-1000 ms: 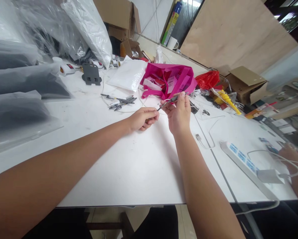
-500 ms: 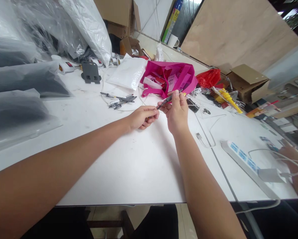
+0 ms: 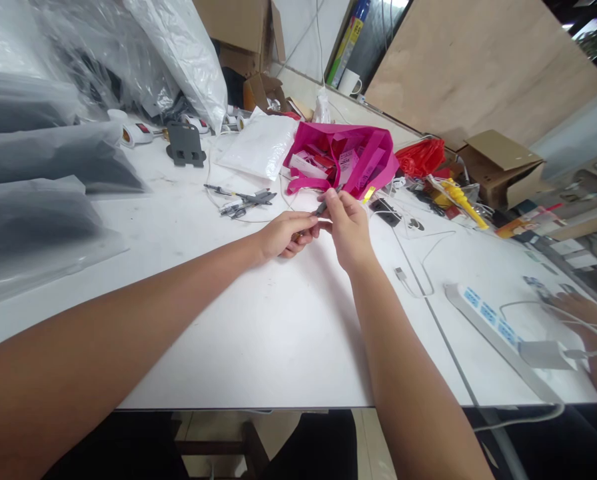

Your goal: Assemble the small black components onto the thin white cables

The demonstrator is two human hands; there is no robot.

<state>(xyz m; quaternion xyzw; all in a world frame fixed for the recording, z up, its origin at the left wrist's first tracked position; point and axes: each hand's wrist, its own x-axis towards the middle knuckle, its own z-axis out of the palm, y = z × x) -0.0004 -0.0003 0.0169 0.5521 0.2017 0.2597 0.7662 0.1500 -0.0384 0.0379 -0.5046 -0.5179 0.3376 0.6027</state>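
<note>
A dark pen (image 3: 321,209) is held between both hands above the white table (image 3: 258,333). My left hand (image 3: 291,235) is closed round its lower end. The fingers of my right hand (image 3: 347,223) pinch the upper part, close beside the left fingertips, and cover most of it. Several black and clear pens (image 3: 248,201) lie in a loose pile on the table, beyond my left hand. Just behind my right hand stands an open magenta bag (image 3: 386,160) with small boxes and packets inside.
Grey plastic-wrapped packages (image 3: 43,233) fill the left side. A white plastic package (image 3: 258,147) lies by the bag. To the right are a power strip (image 3: 493,333), loose cables and another person's hand (image 3: 578,313). Cardboard boxes (image 3: 501,163) and a red plastic bag (image 3: 421,158) stand behind.
My right hand has slid down along the pen toward my left hand, so less of the pen shows. The left hand keeps its grip. The view has shifted slightly.
</note>
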